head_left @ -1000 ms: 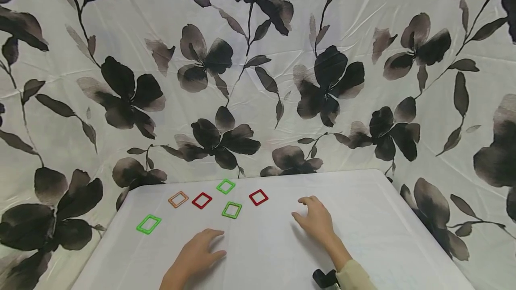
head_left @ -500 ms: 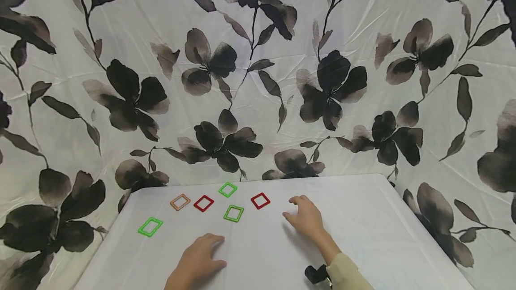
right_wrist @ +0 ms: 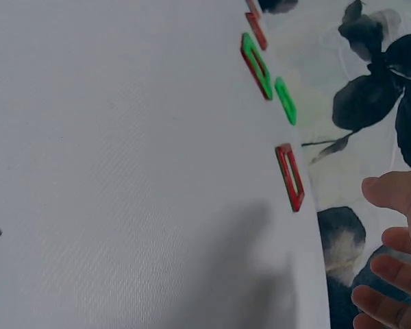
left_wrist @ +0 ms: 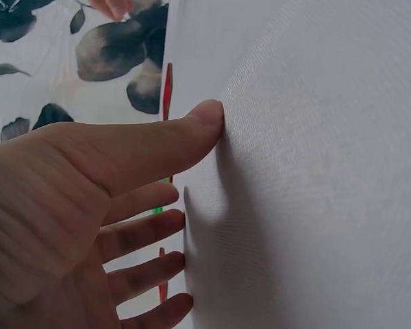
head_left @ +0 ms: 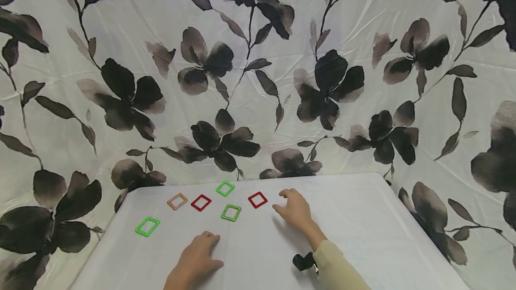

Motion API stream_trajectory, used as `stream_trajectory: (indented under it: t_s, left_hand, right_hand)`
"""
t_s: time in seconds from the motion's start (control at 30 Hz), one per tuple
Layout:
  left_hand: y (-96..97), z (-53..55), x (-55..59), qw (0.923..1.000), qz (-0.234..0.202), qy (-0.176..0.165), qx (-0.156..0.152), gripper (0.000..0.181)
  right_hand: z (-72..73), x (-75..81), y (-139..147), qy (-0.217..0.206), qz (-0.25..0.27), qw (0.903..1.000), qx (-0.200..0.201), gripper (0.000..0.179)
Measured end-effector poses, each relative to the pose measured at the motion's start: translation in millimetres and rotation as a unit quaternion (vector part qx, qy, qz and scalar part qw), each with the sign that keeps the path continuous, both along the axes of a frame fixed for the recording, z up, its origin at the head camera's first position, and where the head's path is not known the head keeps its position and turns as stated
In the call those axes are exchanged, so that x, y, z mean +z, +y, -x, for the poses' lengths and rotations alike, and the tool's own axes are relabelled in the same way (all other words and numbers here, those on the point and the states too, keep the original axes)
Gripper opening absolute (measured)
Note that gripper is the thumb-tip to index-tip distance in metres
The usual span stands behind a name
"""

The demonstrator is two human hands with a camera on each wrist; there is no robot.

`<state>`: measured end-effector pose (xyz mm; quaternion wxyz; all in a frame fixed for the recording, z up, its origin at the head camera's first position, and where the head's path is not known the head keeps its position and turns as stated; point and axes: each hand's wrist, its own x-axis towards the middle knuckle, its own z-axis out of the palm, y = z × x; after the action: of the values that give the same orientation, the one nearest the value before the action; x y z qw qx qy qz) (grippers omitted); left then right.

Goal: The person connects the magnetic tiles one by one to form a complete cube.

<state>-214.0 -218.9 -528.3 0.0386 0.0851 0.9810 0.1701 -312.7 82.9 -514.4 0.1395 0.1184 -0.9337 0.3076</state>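
The left hand [left_wrist: 61,212] reaches in from the left, thumb stretched out above four spread, nearly straight fingers. Its tips lie close to the white table [left_wrist: 342,171], which fills the right side; whether they touch is hard to tell. A soft shadow [left_wrist: 243,267] falls beside them. Beyond the thumb a red piece [left_wrist: 168,89] stands out edge-on. Green [left_wrist: 157,211] shows between index and middle fingers, another red piece [left_wrist: 163,292] behind the ring fingertip. Flowered cloth [left_wrist: 55,79] and a blurred bit of the right hand [left_wrist: 114,7] fill the upper left.
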Motion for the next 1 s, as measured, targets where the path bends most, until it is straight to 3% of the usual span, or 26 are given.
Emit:
stream_trajectory:
  t_s: [0.2,0.47,0.63,0.77,1.0]
  left_hand:
    - [-5.6,3.8,6.8,1.0000,-0.006,0.000,-0.005,0.066]
    - [2.2,-1.8,7.9,0.9996,-0.022,-0.014,-0.008,0.057]
    - [4.9,-2.7,5.1,0.9997,-0.024,0.007,-0.006,0.056]
    - [4.8,-1.2,0.5,0.9989,-0.033,0.030,-0.013,0.056]
    - [7.7,2.4,-4.6,0.9974,-0.039,0.060,0.000,0.053]
  right_hand:
    - [14.1,0.4,-11,0.002,0.009,1.0000,0.002,0.043]
    - [21.5,-24.0,-22,-0.025,0.034,0.9991,0.005,0.044]
    - [23.6,-35.6,-31,-0.028,0.044,0.9986,0.003,0.045]
    - [22.9,-37.6,-40,-0.028,0.044,0.9986,-0.013,0.047]
    - [24.8,-36.4,-54,-0.013,0.022,0.9985,-0.049,0.054]
